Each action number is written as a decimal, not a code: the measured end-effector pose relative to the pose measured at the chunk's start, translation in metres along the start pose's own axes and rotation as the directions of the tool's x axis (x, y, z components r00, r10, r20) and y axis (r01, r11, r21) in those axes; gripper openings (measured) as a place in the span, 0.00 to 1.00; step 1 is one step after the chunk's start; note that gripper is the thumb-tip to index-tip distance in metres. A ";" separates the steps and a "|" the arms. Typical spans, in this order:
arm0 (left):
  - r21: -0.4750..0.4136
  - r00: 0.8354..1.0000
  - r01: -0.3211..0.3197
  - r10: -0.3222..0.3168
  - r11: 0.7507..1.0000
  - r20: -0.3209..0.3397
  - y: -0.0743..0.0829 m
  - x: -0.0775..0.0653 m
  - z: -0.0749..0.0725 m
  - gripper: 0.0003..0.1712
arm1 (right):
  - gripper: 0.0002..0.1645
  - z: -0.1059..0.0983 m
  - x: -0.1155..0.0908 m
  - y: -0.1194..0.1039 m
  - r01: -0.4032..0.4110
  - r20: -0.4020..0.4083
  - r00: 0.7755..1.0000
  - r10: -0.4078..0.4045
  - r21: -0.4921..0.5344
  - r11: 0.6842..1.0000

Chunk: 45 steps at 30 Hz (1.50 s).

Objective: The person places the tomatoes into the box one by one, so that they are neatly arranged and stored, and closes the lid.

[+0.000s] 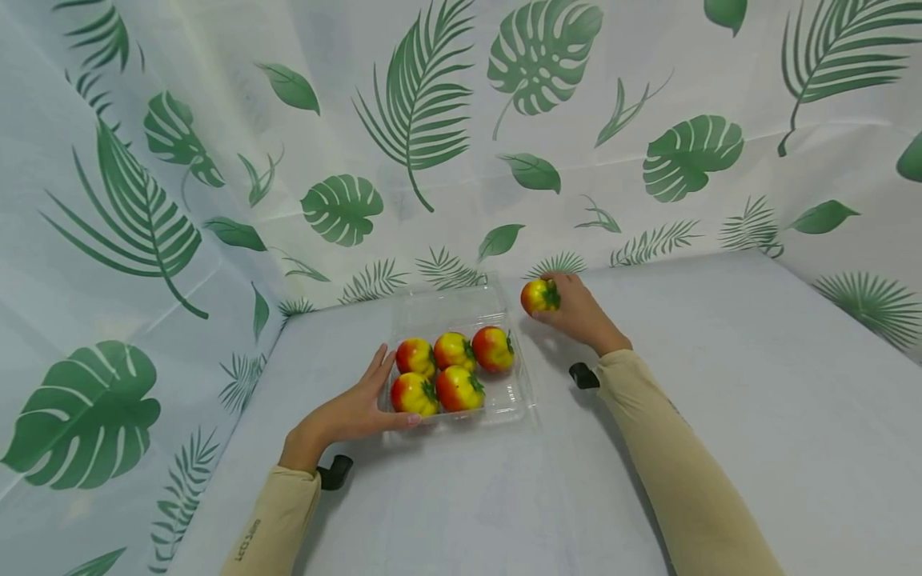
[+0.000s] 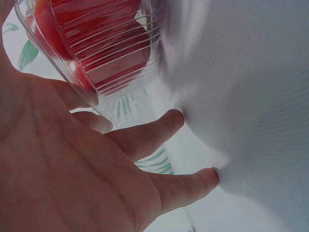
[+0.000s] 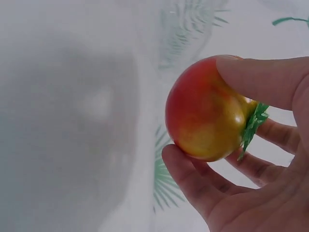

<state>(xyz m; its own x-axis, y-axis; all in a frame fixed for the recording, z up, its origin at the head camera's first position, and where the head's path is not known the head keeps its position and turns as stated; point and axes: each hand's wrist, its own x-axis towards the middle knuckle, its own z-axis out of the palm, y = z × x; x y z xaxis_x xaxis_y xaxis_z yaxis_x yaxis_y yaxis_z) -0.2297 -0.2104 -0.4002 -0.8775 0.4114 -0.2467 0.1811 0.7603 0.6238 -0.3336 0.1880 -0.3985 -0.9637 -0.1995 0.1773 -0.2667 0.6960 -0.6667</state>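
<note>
My right hand [image 1: 579, 312] pinches a red-and-yellow fruit [image 3: 205, 113] with green leaves at its stem end, between thumb and fingers. It is held above the table, to the right of a clear plastic clamshell box [image 1: 520, 406]. Several similar fruits lie in the box, such as a back-right fruit [image 1: 493, 350] and a front fruit [image 1: 459, 389]; the front-right part of the box holds none. My left hand [image 1: 353, 412] rests at the box's left front corner, thumb along the front wall. In the left wrist view, its straight fingers [image 2: 149, 135] spread beside the ribbed box wall [image 2: 113, 58], two tips touching the table.
The box's clear lid [image 1: 450, 302] is folded back toward the rear edge of the white table [image 1: 504, 504]. White leaf-printed sheets [image 1: 446, 216] rise behind the table and at both sides. A small black device [image 1: 583, 375] sits at my right wrist, another black device [image 1: 335, 472] at my left.
</note>
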 end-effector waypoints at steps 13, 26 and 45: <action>0.004 1.000 0.000 0.000 1.000 -0.003 0.001 0.000 0.001 0.75 | 0.43 -0.017 -0.006 -0.016 -0.030 0.006 1.000 0.030 0.155 0.987; 0.002 1.000 0.005 -0.005 1.000 -0.006 0.003 -0.001 0.001 0.75 | 0.45 -0.026 -0.013 -0.033 -0.013 0.085 0.996 -0.003 0.185 0.983; -0.012 1.000 -0.013 0.013 1.000 -0.004 0.000 0.000 0.001 0.74 | 0.42 -0.028 -0.029 -0.076 0.120 0.193 0.968 -0.160 0.203 0.972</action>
<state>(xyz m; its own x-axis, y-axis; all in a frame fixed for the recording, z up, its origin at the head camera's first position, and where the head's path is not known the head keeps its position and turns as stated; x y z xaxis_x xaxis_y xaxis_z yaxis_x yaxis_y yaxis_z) -0.2296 -0.2095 -0.4006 -0.8767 0.4195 -0.2356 0.1876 0.7490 0.6355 -0.2855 0.1606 -0.3329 -0.8885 -0.4375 0.1384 -0.3728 0.5124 -0.7736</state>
